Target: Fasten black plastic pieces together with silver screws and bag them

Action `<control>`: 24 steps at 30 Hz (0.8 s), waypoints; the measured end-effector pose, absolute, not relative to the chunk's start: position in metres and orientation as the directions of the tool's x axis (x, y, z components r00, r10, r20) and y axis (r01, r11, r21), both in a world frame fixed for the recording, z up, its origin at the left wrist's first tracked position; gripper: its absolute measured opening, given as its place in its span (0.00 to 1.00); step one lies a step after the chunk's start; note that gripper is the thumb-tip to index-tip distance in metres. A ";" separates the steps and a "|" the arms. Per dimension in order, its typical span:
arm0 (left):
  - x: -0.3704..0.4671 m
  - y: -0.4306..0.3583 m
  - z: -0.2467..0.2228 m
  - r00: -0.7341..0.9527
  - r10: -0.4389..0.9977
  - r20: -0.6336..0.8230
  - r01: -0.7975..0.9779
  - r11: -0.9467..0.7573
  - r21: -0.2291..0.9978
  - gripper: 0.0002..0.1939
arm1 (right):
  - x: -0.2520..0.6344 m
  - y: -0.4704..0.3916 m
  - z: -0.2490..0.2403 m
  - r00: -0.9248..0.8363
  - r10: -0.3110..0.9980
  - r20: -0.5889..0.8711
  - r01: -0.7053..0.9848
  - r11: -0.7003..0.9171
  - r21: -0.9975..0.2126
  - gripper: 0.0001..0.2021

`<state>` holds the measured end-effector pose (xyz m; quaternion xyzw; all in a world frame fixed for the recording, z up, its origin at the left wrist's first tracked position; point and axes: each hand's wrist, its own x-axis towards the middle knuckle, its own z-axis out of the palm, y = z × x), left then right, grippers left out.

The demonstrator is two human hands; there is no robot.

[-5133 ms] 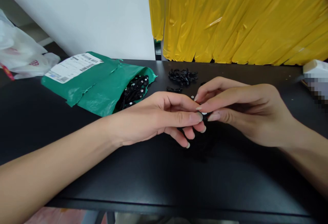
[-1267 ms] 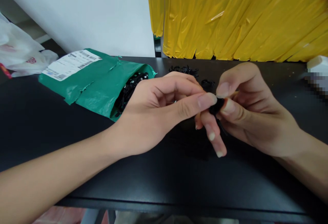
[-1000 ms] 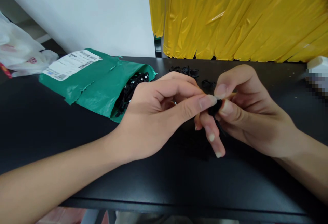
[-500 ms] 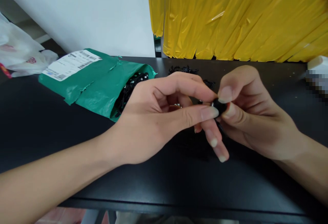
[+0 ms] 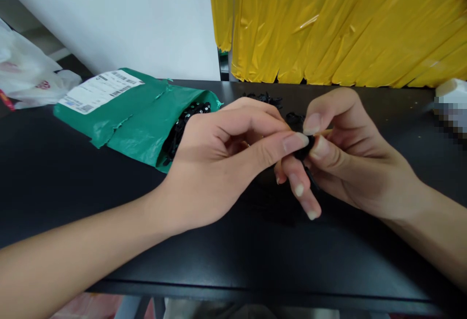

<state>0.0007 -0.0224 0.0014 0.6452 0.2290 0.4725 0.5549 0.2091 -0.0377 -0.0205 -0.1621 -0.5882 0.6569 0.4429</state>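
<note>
Our left hand (image 5: 222, 158) and right hand (image 5: 350, 156) pinched together on a small black clip (image 5: 305, 148), held above the black table (image 5: 73, 192), green mailer bag (image 5: 146, 115) of clips to our left

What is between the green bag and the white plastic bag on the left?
Only bare black table lies between the green bag and the white bag, in the head view.

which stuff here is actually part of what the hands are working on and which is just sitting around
In hand:
left hand
right hand
small black part pinched between both
green mailer bag of black parts
black pile behind the hands

Lying about:
white plastic bag
yellow plastic sheet
white object, far right
</note>
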 end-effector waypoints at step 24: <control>0.002 -0.019 0.001 0.439 0.813 0.382 -0.195 -0.329 0.924 0.14 | 0.211 -0.037 -0.019 -0.580 0.758 0.299 -0.406 0.050 -0.913 0.05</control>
